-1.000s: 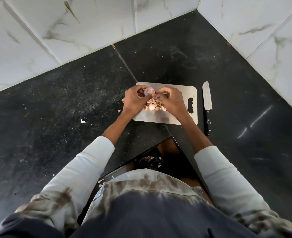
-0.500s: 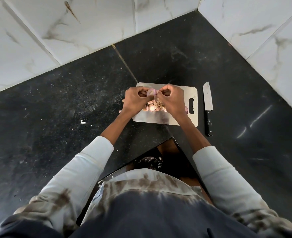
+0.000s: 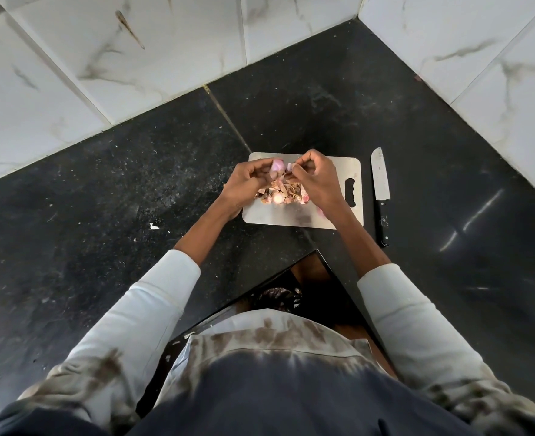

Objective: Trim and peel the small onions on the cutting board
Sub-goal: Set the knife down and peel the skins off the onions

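Both hands are raised just above the far half of the metal cutting board [image 3: 348, 171], close together. The left hand [image 3: 247, 180] has its fingers curled round a small pinkish onion [image 3: 277, 165], which shows between its thumb and fingertips at the top of the grip. The right hand [image 3: 318, 177] sits just beside it, fingers curled inward, pinching a pale pink scrap [image 3: 290, 166] — probably a strip of skin coming off the onion, though it is too small to tell for sure. The onion lies between the two hands, nearer the left, and clear of the board's surface.

Below the hands, on the middle of the board, lies a heap of papery brown and pink peelings [image 3: 286, 191] with at least one small onion [image 3: 278, 199] among them at its near edge. A pink piece [image 3: 320, 211] shows on the board next to the right wrist.

The board lies on a dark speckled stone bench [image 3: 102, 199], its handle slot towards the right. A kitchen knife [image 3: 380, 187] rests on the bench just beside the board's right edge — apart from it, blade pointing away, black handle nearer the person. White marble-patterned wall tiles [image 3: 165, 58] meet the bench in a corner beyond.
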The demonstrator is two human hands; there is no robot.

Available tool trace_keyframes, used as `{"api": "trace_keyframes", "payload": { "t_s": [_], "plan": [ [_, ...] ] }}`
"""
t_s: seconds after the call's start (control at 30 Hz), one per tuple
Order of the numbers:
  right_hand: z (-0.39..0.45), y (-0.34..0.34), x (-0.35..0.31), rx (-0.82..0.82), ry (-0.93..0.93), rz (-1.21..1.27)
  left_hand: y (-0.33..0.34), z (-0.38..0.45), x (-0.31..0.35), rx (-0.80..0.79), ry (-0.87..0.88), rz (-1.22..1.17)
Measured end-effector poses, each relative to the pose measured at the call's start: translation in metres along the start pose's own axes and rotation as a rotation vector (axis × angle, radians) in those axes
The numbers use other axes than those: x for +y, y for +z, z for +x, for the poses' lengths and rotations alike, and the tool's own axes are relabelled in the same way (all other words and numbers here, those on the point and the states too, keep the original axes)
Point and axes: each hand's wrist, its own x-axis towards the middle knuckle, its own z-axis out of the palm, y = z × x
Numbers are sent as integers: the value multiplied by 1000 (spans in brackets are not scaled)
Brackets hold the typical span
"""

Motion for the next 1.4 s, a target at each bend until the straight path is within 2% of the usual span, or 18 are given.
{"api": "trace_keyframes", "payload": {
  "t_s": [0.1, 0.33, 0.7, 0.9, 1.4],
  "plan": [
    [0, 1, 7, 14, 18, -82, 1, 0, -3, 23, -45, -120],
    [0, 8, 6, -12, -98, -223, 2, -4, -8, 120, -108, -241],
    [-5, 8, -18, -9, -164, -196, 2, -8, -7, 282, -42, -84],
    [-6, 7, -22, 9, -184, -255, 2, -10, -5, 288, 27, -25],
    [-13, 15, -13, 117, -52, -211, 17, -14, 1, 269, 105, 106]
  ]
}}
